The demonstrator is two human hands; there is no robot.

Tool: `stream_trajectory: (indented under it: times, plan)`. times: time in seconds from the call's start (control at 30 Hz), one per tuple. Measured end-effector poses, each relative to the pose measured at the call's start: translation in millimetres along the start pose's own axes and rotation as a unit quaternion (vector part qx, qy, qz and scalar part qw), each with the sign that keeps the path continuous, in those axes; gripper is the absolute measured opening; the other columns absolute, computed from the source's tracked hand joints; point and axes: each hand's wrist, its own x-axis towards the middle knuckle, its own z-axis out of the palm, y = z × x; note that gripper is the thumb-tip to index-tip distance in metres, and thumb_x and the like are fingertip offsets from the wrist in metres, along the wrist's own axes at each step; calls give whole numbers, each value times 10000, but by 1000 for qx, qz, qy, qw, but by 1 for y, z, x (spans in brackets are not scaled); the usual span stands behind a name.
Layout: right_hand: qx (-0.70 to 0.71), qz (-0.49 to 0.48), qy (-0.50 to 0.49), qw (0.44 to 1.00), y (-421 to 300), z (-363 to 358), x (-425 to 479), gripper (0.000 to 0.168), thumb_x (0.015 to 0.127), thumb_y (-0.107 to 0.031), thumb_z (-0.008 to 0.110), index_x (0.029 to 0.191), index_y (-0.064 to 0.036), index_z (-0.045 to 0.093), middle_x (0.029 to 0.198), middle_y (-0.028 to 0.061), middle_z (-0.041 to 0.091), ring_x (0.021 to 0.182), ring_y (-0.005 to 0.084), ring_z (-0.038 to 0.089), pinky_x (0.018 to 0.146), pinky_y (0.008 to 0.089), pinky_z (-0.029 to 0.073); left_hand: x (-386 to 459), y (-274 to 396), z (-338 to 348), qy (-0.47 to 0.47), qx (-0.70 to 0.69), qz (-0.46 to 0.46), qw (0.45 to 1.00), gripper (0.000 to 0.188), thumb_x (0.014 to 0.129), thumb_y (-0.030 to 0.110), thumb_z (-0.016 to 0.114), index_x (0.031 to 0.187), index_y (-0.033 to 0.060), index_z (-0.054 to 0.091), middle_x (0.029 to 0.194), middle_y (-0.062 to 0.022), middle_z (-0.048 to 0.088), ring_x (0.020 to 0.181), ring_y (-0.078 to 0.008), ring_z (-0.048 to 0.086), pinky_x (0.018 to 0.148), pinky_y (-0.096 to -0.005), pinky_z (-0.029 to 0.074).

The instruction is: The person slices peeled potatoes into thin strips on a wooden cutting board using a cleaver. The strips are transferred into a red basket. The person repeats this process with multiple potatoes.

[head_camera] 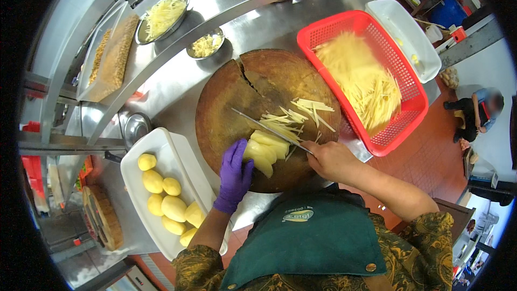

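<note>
My right hand grips a kitchen knife, its blade seen nearly edge-on over a round wooden chopping block with a crack near its far edge. Beside the blade, on its near left side, overlapping peeled potato slices lie on the block. My left hand, in a purple glove, rests at the left edge of the slices with its fingertips bent toward them. Cut potato strips lie beyond and right of the blade. A red plastic basket at the right holds a large heap of potato strips.
A white tub of whole peeled potatoes stands left. Beyond are a bowl of chopped food, a bowl of shreds and a clear bin. A white tray adjoins the basket. Another person is far right.
</note>
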Motion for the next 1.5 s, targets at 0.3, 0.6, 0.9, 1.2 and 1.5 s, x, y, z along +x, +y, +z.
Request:
stream_trajectory:
  times: [0.3,0.6,0.9,1.2,1.5]
  plan:
    - [12,18,-10,1000,0,0,0,341,900,-201,526,1191,-27,551,748,244,660,734,427,660,674,550,520,5,10,-3,-3,50,113,992,523,828,84,655,1335,103,528,1443,-221,432,1309,-408,437,1089,-439,376]
    - [13,13,-7,1000,-2,0,0,338,911,-205,512,1198,-30,549,740,239,658,729,428,659,675,549,521,11,7,-3,-62,81,130,986,528,789,148,715,1295,113,570,1469,-180,416,1304,-383,445,1068,-434,413]
    - [9,8,-9,1000,-1,1,-1,323,925,-210,502,1190,-32,545,737,238,655,733,427,657,675,548,520,5,11,4,44,119,144,981,455,774,115,714,1220,98,624,1293,-136,578,1128,-343,566,966,-422,479]
    - [0,-14,20,1000,0,8,-2,333,922,-215,519,1200,-34,539,761,221,669,721,429,659,662,529,531,12,19,5,4,94,166,982,402,753,143,738,1142,103,648,1229,-87,602,1024,-309,583,878,-407,504]
    - [-110,-43,15,993,-10,6,-8,410,856,-168,578,1247,-46,551,724,140,668,639,322,673,548,440,534,26,42,-3,-51,172,150,972,312,802,211,660,1092,100,636,1166,-78,605,1033,-288,572,806,-386,517]
